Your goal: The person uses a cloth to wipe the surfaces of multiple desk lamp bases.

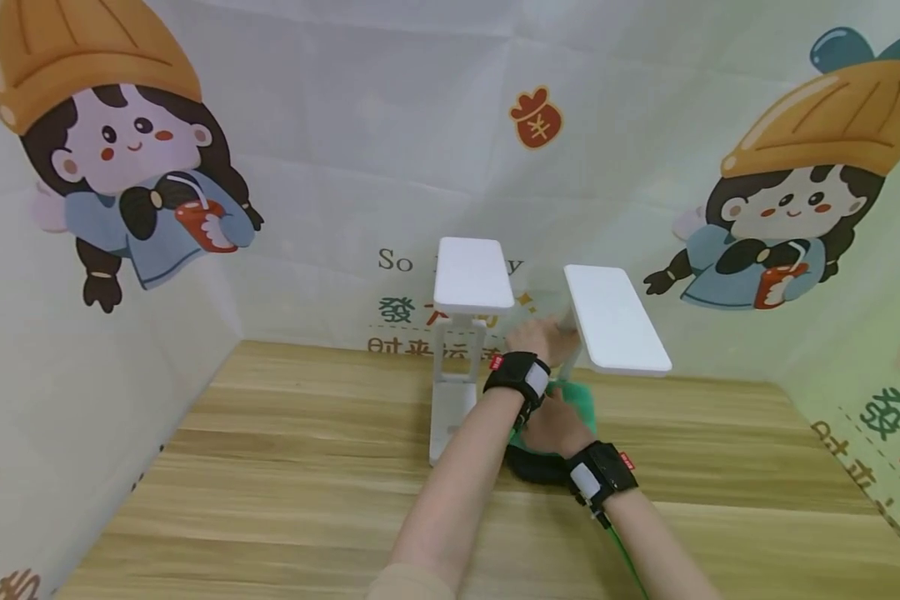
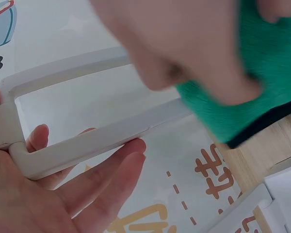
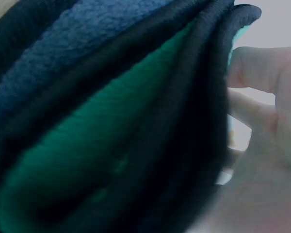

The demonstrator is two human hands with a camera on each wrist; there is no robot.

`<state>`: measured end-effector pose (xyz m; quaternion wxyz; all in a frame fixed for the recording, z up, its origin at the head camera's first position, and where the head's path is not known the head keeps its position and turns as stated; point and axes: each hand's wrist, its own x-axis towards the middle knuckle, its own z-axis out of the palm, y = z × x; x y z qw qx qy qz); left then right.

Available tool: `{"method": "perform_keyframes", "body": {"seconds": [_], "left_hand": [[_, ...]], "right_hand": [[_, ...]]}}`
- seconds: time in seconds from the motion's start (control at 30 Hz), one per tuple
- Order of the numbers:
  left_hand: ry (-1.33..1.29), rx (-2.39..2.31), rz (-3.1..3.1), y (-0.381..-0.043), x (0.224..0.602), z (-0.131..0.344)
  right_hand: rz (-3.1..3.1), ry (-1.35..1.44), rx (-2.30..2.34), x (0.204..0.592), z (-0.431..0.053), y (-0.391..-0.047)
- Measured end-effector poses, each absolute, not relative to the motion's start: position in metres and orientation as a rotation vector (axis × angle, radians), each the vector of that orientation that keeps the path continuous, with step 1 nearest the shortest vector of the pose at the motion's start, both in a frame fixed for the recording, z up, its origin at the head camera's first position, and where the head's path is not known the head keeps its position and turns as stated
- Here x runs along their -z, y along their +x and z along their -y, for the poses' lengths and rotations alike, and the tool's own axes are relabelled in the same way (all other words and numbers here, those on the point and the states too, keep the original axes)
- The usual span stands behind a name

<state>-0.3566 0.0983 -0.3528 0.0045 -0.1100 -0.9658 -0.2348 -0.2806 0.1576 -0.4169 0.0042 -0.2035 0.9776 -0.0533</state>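
Note:
My left hand (image 1: 543, 337) grips the upper part of a white folding stand (image 1: 618, 317), just under its tilted plate. In the left wrist view its fingers (image 2: 119, 177) lie round the stand's open rectangular frame (image 2: 102, 141). Lower on the same frame, my right hand (image 1: 558, 427) holds a green cloth (image 1: 581, 404) with a dark border. The left wrist view has that cloth at the frame's lower end, the right hand (image 2: 184, 43) blurred over it. Bunched folds of the cloth (image 3: 102, 131), one side blue, fill much of the right wrist view.
A second white stand (image 1: 471, 275) stands upright close on the left, beside my left forearm. Under everything is a wood-grain table (image 1: 307, 467), backed by a printed sheet (image 1: 360, 167) with cartoon figures. A green cable (image 1: 626, 554) trails from the right wristband.

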Motion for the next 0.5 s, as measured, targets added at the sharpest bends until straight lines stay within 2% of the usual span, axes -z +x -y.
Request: {"method": "perform_keyframes", "body": {"seconds": [0.1,0.3,0.5], "left_hand": [[-0.359,0.727,3.026,-0.357,0.354,-0.098],[-0.4,0.704,3.037,-0.355,0.352,-0.097],[-0.397,0.719,3.024,-0.351,0.351,-0.096]], "right_hand": [[-3.033,-0.634,0.105,0.413,-0.148,-0.271],[-3.068,-0.327,0.41,0.406,-0.14,-0.269],[-3.128,-0.391,0.428,0.412,-0.142,-0.275]]}}
